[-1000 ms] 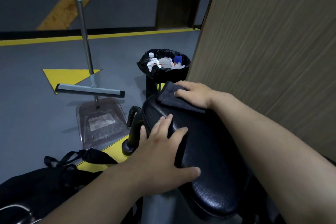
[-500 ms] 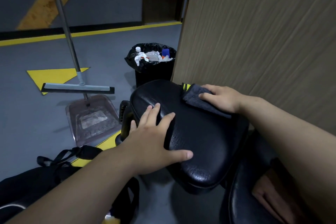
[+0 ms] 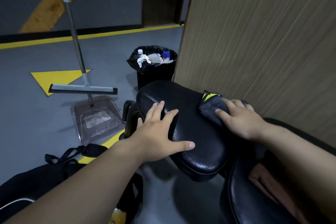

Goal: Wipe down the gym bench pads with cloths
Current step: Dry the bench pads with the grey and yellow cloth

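Observation:
A black padded bench seat [image 3: 192, 125] fills the middle of the view. My left hand [image 3: 160, 131] lies flat on its left side, fingers spread, thumb stretched along the near edge. At the pad's far right edge, my right hand [image 3: 240, 118] presses a dark grey cloth [image 3: 212, 109] down with straight fingers. A second black pad [image 3: 243, 196] shows at the lower right, partly hidden by my right forearm.
A wood-grain panel [image 3: 263, 32] stands close on the right. Behind the pad is a black bin [image 3: 154, 74] full of rubbish. A floor squeegee [image 3: 81, 89] and a clear dustpan [image 3: 96, 118] stand on the grey floor at left. A black bag [image 3: 45, 174] lies at lower left.
My right hand has slid the cloth across the pad from its far left end to its far right edge. My left hand stayed planted on the pad. The view shifted.

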Action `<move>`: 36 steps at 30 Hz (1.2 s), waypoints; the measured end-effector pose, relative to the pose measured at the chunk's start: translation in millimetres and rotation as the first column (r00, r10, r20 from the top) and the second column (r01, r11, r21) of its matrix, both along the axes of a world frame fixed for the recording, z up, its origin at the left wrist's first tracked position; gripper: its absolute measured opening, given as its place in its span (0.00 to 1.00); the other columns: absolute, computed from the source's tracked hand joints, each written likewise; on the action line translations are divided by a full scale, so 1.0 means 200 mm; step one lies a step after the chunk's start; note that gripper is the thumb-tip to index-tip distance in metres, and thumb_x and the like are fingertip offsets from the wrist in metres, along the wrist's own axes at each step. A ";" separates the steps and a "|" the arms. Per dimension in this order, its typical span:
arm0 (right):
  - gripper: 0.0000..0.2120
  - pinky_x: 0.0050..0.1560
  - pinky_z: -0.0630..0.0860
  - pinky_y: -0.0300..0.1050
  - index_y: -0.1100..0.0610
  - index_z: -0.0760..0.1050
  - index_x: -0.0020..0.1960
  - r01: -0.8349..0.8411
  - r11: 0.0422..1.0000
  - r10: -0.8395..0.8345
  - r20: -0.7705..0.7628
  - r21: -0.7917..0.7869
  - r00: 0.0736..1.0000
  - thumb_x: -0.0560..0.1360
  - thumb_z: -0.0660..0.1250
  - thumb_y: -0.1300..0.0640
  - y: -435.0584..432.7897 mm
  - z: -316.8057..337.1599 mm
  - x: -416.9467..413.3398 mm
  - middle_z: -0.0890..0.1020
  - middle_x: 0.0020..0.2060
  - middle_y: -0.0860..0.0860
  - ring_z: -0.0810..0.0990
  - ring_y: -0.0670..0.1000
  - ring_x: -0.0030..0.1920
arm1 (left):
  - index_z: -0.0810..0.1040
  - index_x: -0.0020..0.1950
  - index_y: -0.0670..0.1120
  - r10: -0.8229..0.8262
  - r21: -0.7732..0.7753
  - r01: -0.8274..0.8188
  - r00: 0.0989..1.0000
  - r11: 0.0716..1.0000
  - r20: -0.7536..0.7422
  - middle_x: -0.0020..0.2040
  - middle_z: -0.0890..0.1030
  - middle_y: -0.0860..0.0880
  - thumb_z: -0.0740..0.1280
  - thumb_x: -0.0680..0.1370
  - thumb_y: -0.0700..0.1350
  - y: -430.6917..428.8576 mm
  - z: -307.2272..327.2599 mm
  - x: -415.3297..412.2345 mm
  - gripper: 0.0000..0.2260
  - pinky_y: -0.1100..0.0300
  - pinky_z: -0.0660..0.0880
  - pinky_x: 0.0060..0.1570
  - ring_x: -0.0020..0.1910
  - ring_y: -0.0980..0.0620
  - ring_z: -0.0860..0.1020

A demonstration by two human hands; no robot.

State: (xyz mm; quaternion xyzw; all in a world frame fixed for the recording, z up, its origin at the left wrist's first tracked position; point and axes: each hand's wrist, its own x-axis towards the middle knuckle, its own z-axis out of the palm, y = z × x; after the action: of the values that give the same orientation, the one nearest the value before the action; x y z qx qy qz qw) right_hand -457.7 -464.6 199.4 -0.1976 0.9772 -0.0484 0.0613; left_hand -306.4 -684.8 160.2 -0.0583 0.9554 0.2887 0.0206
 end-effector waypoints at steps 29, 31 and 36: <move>0.39 0.63 0.54 0.79 0.60 0.69 0.73 0.074 0.996 -0.049 -0.388 0.049 0.920 0.69 0.73 0.41 -0.68 -0.28 0.84 0.71 0.69 0.67 0.65 0.72 0.70 | 0.61 0.77 0.49 0.356 0.139 -0.342 0.930 0.929 -0.092 0.77 0.61 0.49 0.55 0.81 0.44 -0.24 0.03 0.09 0.23 0.41 0.54 0.75 0.76 0.47 0.57; 0.37 0.64 0.52 0.80 0.59 0.60 0.77 0.061 0.991 -0.013 -0.367 0.119 0.930 0.75 0.65 0.40 -0.77 -0.26 0.78 0.64 0.74 0.66 0.59 0.73 0.73 | 0.62 0.76 0.49 0.379 0.144 -0.364 0.921 0.920 -0.096 0.77 0.62 0.49 0.55 0.81 0.44 -0.26 0.03 0.09 0.22 0.40 0.54 0.74 0.76 0.47 0.58; 0.37 0.65 0.49 0.81 0.59 0.43 0.80 -0.084 0.975 0.148 -0.321 0.203 0.936 0.81 0.54 0.41 -0.93 -0.20 0.60 0.50 0.78 0.65 0.47 0.72 0.76 | 0.63 0.75 0.49 0.436 0.185 -0.415 0.895 0.891 -0.093 0.76 0.63 0.48 0.54 0.80 0.43 -0.32 0.03 0.11 0.22 0.42 0.56 0.74 0.76 0.46 0.59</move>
State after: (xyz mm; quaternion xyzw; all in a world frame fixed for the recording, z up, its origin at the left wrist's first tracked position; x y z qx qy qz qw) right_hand -338.4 -650.9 160.0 -0.2539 0.9601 0.0811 -0.0841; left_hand -285.0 -747.9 165.3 -0.2454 0.8922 0.3653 -0.1019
